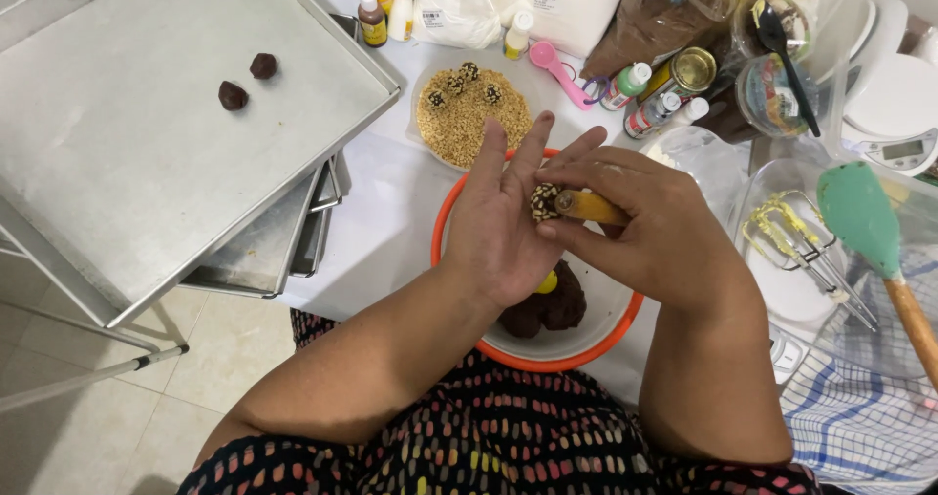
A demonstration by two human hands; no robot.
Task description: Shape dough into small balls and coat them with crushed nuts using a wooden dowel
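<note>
White cloth covered the crowded table [391,231], and nearest the person an orange-rimmed bowl [459,202] held dark dough [549,307]. Above it the left hand [503,221] lay open, fingers spread, a seed-coated ball [543,202] on its palm, while the right hand [650,221] pinched a yellow stick [591,207] against that ball. Farther off sat a plate of seeds [469,114] with coated balls and a metal tray [147,114] bearing two plain ones.

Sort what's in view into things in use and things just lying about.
In use: left hand, right hand, yellow-handled tool, seed-coated ball, orange-rimmed bowl of dark dough, plate of seeds, metal tray.

Lying about: green spatula, mixer beaters, kitchen scale, pink scoop.
</note>
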